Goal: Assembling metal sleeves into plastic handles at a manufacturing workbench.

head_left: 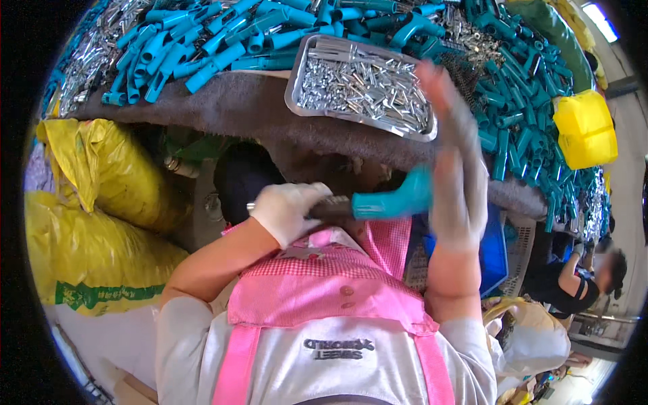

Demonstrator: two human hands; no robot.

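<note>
My left hand [291, 210], in a white glove, is wrapped round a dark rod-like piece [332, 208]. A short metal tip shows past the left side of that hand. On the rod's right end sits a bent, glossy teal plastic handle [391, 197]. My right hand [460, 182], gloved with some bare fingertips, is upright beside the handle's far end. Its fingers are stretched out and blurred by motion, and its palm seems to meet the handle. Just beyond, a metal tray [294, 101] full of small silver pins lies at the bench's near edge.
Teal plastic handles [223, 64] and loose metal parts heap along the brown cloth-covered bench [189, 104]. A yellow plastic container [586, 129] stands at the right. Yellow sacks [101, 229] crowd the left, a blue crate [496, 253] is low right, and another person [570, 287] works farther right.
</note>
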